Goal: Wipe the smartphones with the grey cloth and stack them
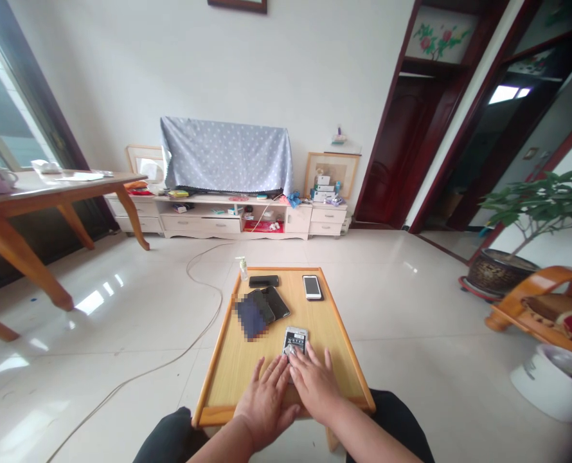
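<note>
A small wooden table (pixel 329 334) stands in front of my knees. My left hand (pixel 265 400) and my right hand (pixel 315 381) lie side by side on it, fingers spread. Their fingertips touch the near end of a silver phone (pixel 295 339) lying back up. Whether either hand grips it I cannot tell. Farther out lie two overlapping dark phones (pixel 271 303), a blurred dark item (pixel 251 318), a black phone (pixel 263 281) and a white phone (pixel 312 287). A small pump bottle (pixel 243 268) stands at the far left corner.
A cable (pixel 204 334) snakes over the tiled floor left of the table. A long wooden table (pixel 35 199) stands at left, a low white cabinet (pixel 228 218) with a cloth-covered screen at the back, a potted plant (pixel 522 251) and wooden chair (pixel 546 308) at right.
</note>
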The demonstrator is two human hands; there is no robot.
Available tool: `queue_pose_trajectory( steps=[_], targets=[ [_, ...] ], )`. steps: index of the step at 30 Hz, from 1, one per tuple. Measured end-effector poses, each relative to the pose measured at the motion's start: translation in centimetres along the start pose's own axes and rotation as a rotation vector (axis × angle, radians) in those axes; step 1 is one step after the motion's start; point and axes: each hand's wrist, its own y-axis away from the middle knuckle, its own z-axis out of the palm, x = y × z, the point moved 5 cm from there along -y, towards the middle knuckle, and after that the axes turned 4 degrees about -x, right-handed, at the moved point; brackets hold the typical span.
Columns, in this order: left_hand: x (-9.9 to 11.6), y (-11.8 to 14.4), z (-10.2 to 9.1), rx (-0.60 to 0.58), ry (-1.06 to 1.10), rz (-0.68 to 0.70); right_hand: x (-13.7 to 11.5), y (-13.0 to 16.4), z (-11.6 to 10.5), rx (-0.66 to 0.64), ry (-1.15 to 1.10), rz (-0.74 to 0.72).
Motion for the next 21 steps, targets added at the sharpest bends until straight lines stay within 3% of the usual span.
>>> queue_pose_trajectory(
  steps=[4, 8, 15, 21],
  targets=[
    [-0.5, 0.2, 0.2, 0.073, -0.015, -0.030, 1.4, 1.8, -0.5, 0.018, 0.040, 0.043],
    [-0.6, 0.3, 0.2, 0.118, -0.016, -0.070, 1.2, 1.9, -0.8, 0.012, 0.042, 0.088],
    [0.0, 0.5, 0.2, 0.178, -0.078, -0.079, -1.7, 4.2, 0.1, -0.021, -0.042, -0.095],
    [0.3, 0.5, -0.2, 0.184, -0.076, -0.031, 0.2, 4.5, -0.6, 0.005, 0.020, -0.045]
  ],
)
